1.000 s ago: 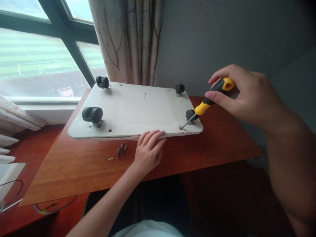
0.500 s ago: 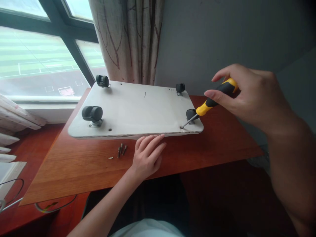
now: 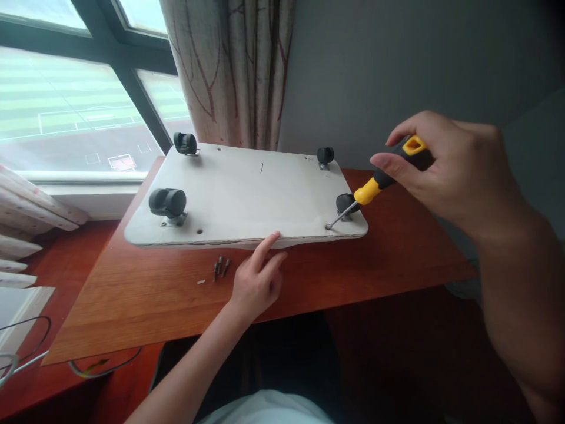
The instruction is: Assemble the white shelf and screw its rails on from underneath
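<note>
A white board [image 3: 247, 194] lies upside down on the wooden table [image 3: 375, 265], with black caster wheels at its corners, one at the near left [image 3: 166, 203] and one at the near right [image 3: 345, 204]. My right hand [image 3: 445, 168] grips a yellow and black screwdriver [image 3: 384, 176]. Its tip rests on a screw [image 3: 328, 225] by the near right wheel. My left hand [image 3: 258, 277] rests on the table with its fingers loosely apart and its forefinger touching the board's front edge. It holds nothing.
Several loose screws [image 3: 219, 268] lie on the table just left of my left hand. A curtain [image 3: 233, 70] and a window [image 3: 70, 100] stand behind the board. Cables [image 3: 26, 347] hang at the lower left, past the table's near edge.
My left hand has slid back off the board's edge, with only the forefinger still touching it. My right hand has turned the screwdriver handle slightly; its tip stays on the screw.
</note>
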`<state>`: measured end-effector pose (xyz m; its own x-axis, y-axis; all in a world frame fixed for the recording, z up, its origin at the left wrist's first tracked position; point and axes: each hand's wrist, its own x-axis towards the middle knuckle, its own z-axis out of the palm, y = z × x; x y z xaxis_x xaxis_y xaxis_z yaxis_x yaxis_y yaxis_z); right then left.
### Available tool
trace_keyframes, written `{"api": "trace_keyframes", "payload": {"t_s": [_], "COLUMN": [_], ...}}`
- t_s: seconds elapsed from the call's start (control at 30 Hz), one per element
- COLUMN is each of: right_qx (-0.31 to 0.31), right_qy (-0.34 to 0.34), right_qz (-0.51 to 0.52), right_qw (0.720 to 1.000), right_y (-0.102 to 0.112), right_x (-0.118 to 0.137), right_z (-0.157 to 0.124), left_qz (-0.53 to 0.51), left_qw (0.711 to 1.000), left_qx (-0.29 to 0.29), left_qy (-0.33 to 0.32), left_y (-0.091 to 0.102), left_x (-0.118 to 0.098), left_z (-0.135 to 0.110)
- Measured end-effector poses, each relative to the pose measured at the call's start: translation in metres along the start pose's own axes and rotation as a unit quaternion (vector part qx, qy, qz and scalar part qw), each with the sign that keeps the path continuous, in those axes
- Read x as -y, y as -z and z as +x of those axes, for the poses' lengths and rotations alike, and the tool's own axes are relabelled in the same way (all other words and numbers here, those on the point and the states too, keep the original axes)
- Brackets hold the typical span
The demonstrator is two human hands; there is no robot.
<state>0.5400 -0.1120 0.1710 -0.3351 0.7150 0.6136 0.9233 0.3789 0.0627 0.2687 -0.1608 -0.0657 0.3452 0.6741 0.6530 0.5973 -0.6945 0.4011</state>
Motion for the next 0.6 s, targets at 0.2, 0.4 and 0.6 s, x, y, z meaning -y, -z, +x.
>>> {"api": "trace_keyframes", "payload": {"t_s": [0.2, 0.4, 0.6], "right_qx": [0.111, 0.005, 0.094], "right_qy": [0.01, -0.024, -0.004], "right_qz": [0.153, -0.016, 0.146], "right_qw": [0.982, 1.0, 0.985], "right_y": [0.011, -0.003, 0.004], "right_x": [-0.003, 0.001, 0.003], "right_z": [0.0, 0.0, 0.001], "left_qz": [-0.01, -0.042, -0.058], "left_qw": [1.0, 0.999, 0.998], "left_qx": [0.007, -0.007, -0.006], "left_qy": [0.004, 0.011, 0.019], "left_y": [0.001, -0.001, 0.0], "left_x": [0.001, 0.001, 0.0], "left_z": [-0.001, -0.001, 0.0]}}
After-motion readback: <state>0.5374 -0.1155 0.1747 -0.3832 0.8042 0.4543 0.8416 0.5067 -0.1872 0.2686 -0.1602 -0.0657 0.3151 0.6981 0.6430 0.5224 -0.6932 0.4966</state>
